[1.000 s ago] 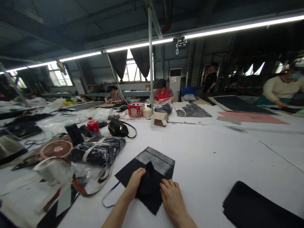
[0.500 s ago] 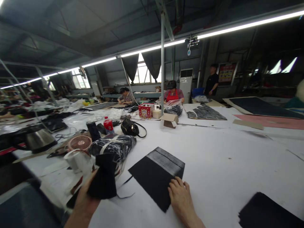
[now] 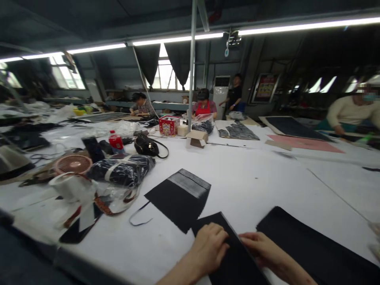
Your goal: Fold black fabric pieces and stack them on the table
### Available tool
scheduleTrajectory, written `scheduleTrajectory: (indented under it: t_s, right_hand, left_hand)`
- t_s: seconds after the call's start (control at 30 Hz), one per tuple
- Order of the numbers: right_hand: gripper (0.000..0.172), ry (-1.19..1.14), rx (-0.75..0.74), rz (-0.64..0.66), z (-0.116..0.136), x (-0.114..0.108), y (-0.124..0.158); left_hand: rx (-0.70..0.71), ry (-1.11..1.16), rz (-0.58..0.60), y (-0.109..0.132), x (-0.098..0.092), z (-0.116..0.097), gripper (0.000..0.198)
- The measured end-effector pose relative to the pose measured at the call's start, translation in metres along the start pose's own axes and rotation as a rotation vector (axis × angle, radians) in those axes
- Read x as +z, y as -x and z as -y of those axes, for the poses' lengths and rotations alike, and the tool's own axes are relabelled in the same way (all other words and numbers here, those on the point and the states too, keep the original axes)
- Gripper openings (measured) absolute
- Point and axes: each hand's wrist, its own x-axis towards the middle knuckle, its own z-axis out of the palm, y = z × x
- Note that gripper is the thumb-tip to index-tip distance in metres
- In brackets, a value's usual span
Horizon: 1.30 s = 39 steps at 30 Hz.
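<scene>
On the white work table (image 3: 243,178) my left hand (image 3: 209,247) rests with curled fingers on a black fabric piece (image 3: 228,257) near the front edge. My right hand (image 3: 261,247) touches the same piece from the right, fingers bent along its edge. A second black fabric piece (image 3: 179,198) with a grey band at its far end lies just beyond, partly under the near one. A stack of black fabric (image 3: 311,245) lies to the right of my hands.
To the left are a plastic bag of dark goods (image 3: 121,170), a pink fan (image 3: 73,163), a white cup (image 3: 67,186), a red-capped bottle (image 3: 115,141) and a black handbag (image 3: 146,146). A cardboard box (image 3: 196,137) and steel pole (image 3: 191,71) stand farther back. Other people work at the far tables.
My left hand carried a black piece off to the left, then came back empty of it. Both hands now sit on another black piece nearer me, overlapping the banded one.
</scene>
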Motion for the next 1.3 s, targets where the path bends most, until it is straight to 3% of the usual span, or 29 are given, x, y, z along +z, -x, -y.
scheduleTrajectory:
  t_s: [0.07,0.1,0.3,0.47,0.57,0.67,0.83,1.13,1.3]
  right_hand:
    - [0.039,0.057,0.074,0.073,-0.001,0.003,-0.006]
    - [0.036,0.122,0.054,0.038,0.0,0.007,-0.013]
    - [0.022,0.386,-0.09,-0.334,0.0,0.038,-0.048]
    - [0.028,0.571,-0.167,-0.578,-0.013,0.069,-0.043]
    - [0.03,0.76,-0.328,-0.718,-0.024,0.082,-0.041]
    - [0.032,0.953,-0.474,-0.822,-0.032,0.089,-0.042]
    - [0.039,1.035,-0.516,-0.827,-0.034,0.093,-0.042]
    - [0.047,1.094,-0.523,-0.803,-0.031,0.099,-0.042]
    - [0.044,1.109,-0.518,-0.775,-0.03,0.099,-0.042]
  left_hand:
    - [-0.022,-0.095,0.039,-0.006,-0.002,0.015,0.022]
    - [-0.014,-0.122,0.062,-0.008,-0.002,0.021,0.023]
    - [-0.012,-0.204,0.05,-0.018,0.008,0.036,0.019]
    - [0.004,-0.279,0.079,-0.033,0.008,0.04,0.012]
    - [0.043,-0.287,0.079,-0.037,0.008,0.041,0.005]
    - [0.036,-0.271,0.076,-0.038,0.01,0.043,0.013]
    - [0.079,-0.282,0.096,-0.042,0.012,0.05,0.048]
    - [0.12,-0.274,0.066,-0.041,0.017,0.061,0.044]
    - [0.118,-0.257,0.051,-0.041,0.019,0.063,0.042]
